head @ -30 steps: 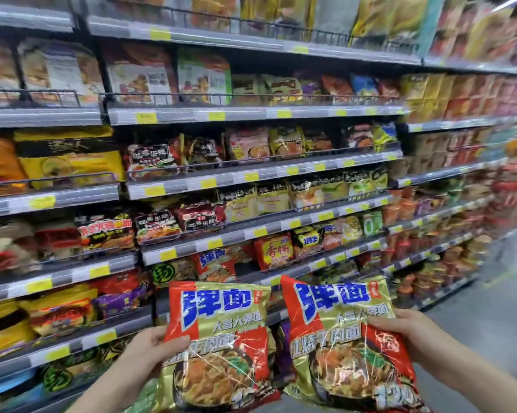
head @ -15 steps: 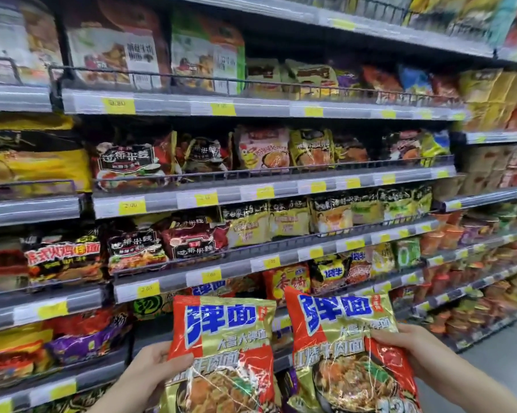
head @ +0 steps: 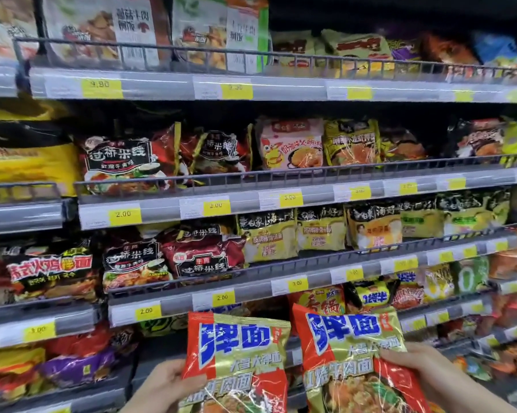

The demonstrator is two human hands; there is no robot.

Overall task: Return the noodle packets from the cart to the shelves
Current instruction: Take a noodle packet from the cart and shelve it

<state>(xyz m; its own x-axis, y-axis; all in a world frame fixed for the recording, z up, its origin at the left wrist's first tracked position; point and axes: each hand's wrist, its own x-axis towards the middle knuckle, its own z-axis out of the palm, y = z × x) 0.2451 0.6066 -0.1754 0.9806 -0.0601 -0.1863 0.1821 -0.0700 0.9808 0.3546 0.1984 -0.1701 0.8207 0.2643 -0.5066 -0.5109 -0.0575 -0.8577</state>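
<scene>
Supermarket aisle, head view facing tiered grey shelves stocked with instant noodles.

Left hand: low in frame, thumb curled over the front left edge of a red-and-gold noodle packet, other fingers behind it. Packet held upright, blue characters on top, noodle picture below; its bottom runs out of frame.

Right hand: fingers wrapped over the right edge of a second red-and-gold noodle packet of the same design, gripping it. This one tilts slightly, top leaning left. The two packets sit side by side, edges close; cannot tell whether they touch.

Both packets are held in the air in front of the lower shelves, not resting on any shelf. No cart in view.

Shelf stock behind:
- Top tier: large boxed meals behind a wire rail.
- Second tier: black-and-red rice noodle packs, a pink pack with a cartoon chicken, yellow-green packs further right.
- Third tier: dark red rice noodle packs, a row of pale yellow packs.
- Left bay: black pack with red-and-white lettering, purple packs below.

Yellow price tags line the shelf edges; several read 2.00 or 3.00. Right end of the shelves is blurred.
</scene>
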